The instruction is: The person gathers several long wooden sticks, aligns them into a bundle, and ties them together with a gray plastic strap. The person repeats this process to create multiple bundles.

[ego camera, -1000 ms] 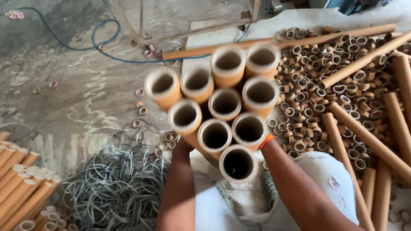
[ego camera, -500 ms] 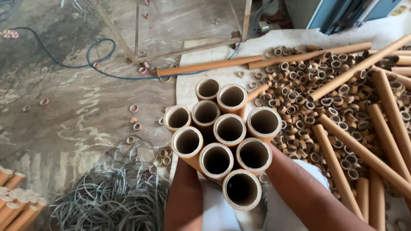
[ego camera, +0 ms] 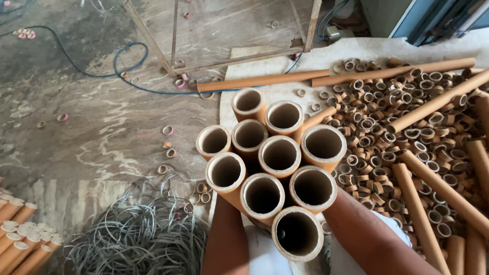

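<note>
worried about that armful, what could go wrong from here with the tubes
The tubes stand stacked loose between both forearms, with no hand visibly gripping them, so the outer ones could slide out. Cut rings and long tubes litter the mat on the right, and a wire tangle lies on the left: likely trip or roll hazards.
</note>
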